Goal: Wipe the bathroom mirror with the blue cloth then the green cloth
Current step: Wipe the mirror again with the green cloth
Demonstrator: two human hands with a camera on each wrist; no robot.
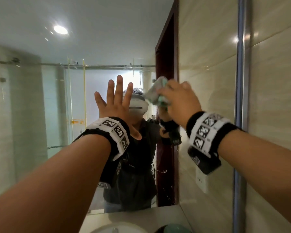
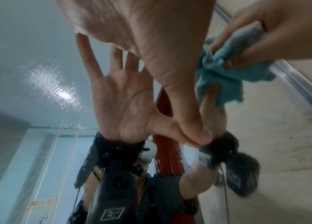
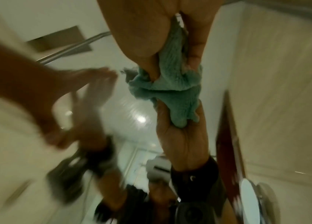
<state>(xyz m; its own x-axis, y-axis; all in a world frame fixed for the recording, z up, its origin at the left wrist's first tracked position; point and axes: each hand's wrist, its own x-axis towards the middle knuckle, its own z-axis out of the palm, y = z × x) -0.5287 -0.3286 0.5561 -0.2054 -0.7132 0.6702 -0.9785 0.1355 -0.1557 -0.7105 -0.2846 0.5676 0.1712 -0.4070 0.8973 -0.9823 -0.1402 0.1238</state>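
Observation:
The bathroom mirror [image 1: 57, 115] fills the view ahead. My left hand [image 1: 118, 105] lies flat on the glass with its fingers spread and holds nothing; the left wrist view shows its palm [image 2: 151, 45] meeting its own reflection. To its right, my right hand [image 1: 180, 101] grips a bunched blue-green cloth [image 1: 161, 100] and presses it against the mirror near the reflected door frame. In the right wrist view the cloth [image 3: 174, 72] is squeezed between the fingers and thumb [image 3: 151, 30], touching the glass. Small water drops speckle the mirror [image 2: 42, 75]. Only this one cloth is in view.
A metal frame edge [image 1: 242, 98] ends the mirror on the right, with the tiled wall [image 1: 275, 115] beyond. Below lie a white counter [image 1: 141, 216], a sink rim [image 1: 118, 227] and a round green object [image 1: 175, 228]. The mirror reflects a shower screen and a wall socket.

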